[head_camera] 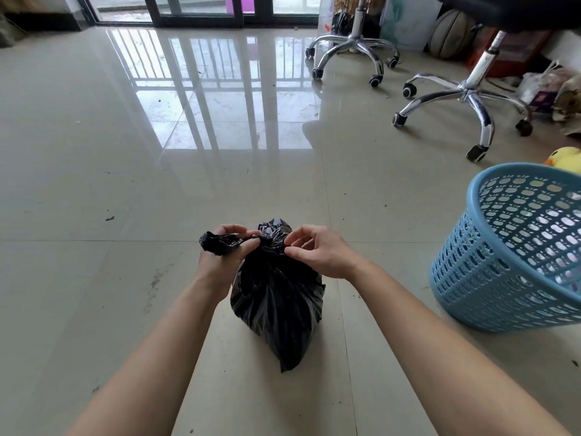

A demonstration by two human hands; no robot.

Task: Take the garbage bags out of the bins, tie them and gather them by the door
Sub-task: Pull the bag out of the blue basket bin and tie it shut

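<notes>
Looking down from the head camera, one sees a black garbage bag [276,297] standing on the tiled floor [125,190] in the lower middle of the frame, between the person's two forearms. Its neck is gathered and twisted at the top. The left hand [223,258] is closed around a twisted end of the plastic, which sticks out to the left of the fist. The right hand [317,253] pinches the plastic at the neck with thumb and forefinger; its other fingers are loosely curled and hold nothing. Both hands are at the top of the bag, close to each other.

At the right edge of the frame, near the bag but not touching it, stands a blue bin [490,278] with many holes in its wall. No liner is visible inside it, so I judge that this bag came from there. Taking out seems done for this bin, and the tying is in progress; I cannot tell if the knot is already tight.

What is left, as I judge it, is to finish the knot and carry the bag to the door. A glass door [201,7] shows at the top of the frame, well apart from the bag; whether it is the door meant, I cannot say. No other bin is in view. Two chair bases [468,96] and a yellow toy [566,158] are in the upper right.
</notes>
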